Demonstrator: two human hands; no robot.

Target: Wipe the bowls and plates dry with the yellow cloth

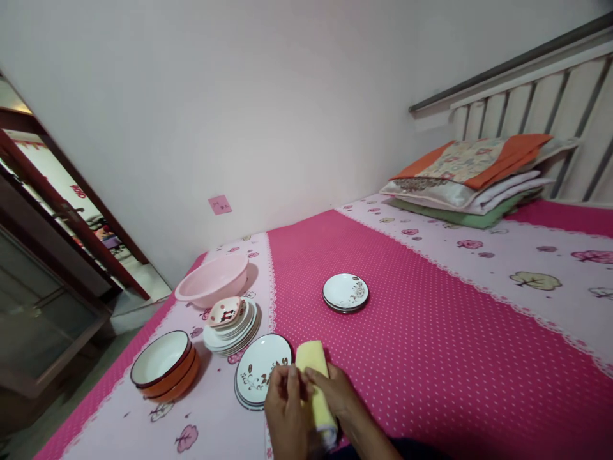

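A folded yellow cloth lies on the pink bedspread at the front. My right hand grips it from the right, thumb across its top. Against the cloth's left side is my left hand, its fingers curled together; whether they pinch the cloth or something small is hidden. Just left of the cloth, a stack of white plates with dark rims and brown flowers is partly covered by my left hand. Farther back sits a smaller stack of similar plates.
Orange enamel-like bowls are stacked at the left. Beside them, white plates carry a small patterned square dish. Behind stands a pink basin. Folded bedding and pillows lie by the headboard. A wall bounds the back.
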